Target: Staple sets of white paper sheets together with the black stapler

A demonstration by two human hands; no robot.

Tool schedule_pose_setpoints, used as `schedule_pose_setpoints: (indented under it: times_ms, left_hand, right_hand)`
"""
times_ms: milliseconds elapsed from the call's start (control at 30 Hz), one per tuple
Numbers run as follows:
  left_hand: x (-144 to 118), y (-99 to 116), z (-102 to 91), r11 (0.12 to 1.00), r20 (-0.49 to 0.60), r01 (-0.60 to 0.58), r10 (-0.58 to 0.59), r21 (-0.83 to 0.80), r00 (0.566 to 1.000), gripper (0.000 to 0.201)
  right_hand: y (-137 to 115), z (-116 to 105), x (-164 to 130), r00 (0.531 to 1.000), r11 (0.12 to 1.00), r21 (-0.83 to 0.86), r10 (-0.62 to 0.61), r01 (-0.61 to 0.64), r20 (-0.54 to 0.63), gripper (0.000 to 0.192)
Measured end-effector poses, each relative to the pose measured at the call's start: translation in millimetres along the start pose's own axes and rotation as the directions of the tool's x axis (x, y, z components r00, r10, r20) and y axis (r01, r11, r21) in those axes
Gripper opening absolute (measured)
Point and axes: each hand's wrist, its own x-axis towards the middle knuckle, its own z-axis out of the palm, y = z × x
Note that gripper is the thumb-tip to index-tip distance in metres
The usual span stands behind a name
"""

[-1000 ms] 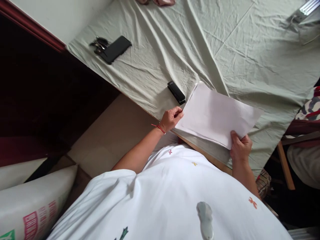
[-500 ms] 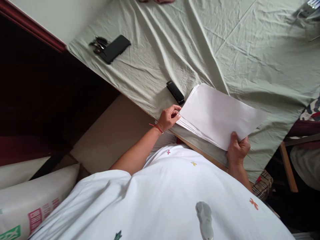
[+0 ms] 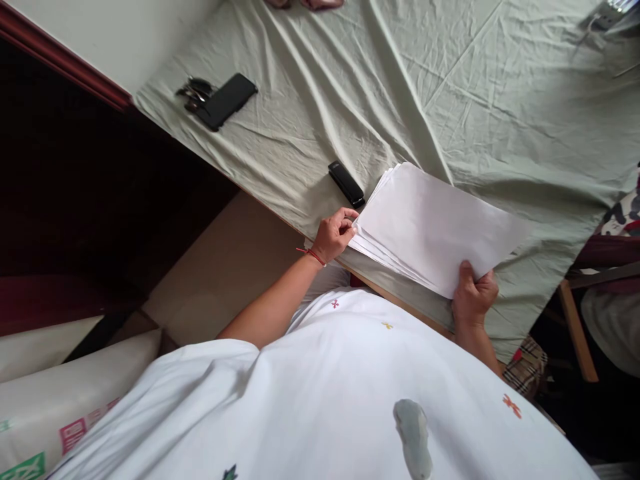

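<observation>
Sheets (image 3: 435,223) — fanned now, nearly flush before, left grip (image 3: 338,233) pinching

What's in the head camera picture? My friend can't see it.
A person's left hand and right hand hold a fanned stack of white paper over a pale green cloth. A black stapler lies near the left hand, a flat black object farther left.

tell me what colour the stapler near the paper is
The stapler is black; it shows best in the head view.
</observation>
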Motion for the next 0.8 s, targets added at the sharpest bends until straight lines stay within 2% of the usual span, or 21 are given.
schedule_pose_setpoints:
  times_ms: [200, 400, 500, 800]
  left_hand:
    - [0.3, 3.2, 3.8, 0.996, -0.042, -0.032, 0.036, 0.089, 0.998, 0.022]
    - [0.5, 3.8, -0.9, 0.999, 0.034, -0.042, 0.041, 0.002, 0.999, 0.044]
    - [1.4, 2.9, -2.2, 1.000, 0.064, -0.025, 0.024, 0.010, 0.998, 0.051]
    - [-2.3, -2.1, -1.0, 0.998, 0.012, -0.026, 0.027, -0.050, 1.000, 0.054]
  right_hand:
    - [1.1, 0.4, 0.0, 1.000, 0.998, 0.058, 0.018, -0.019, 0.018, 0.051]
    - [4.0, 0.0, 1.0, 1.000, 0.999, 0.033, 0.015, -0.015, 0.007, 0.050]
    - [2.6, -1.1, 1.2, 1.000, 1.000, 0.010, 0.009, -0.009, 0.015, 0.051]
    - [-1.7, -4.1, -0.9, 0.999, 0.999, 0.044, 0.026, -0.027, 0.038, 0.051]
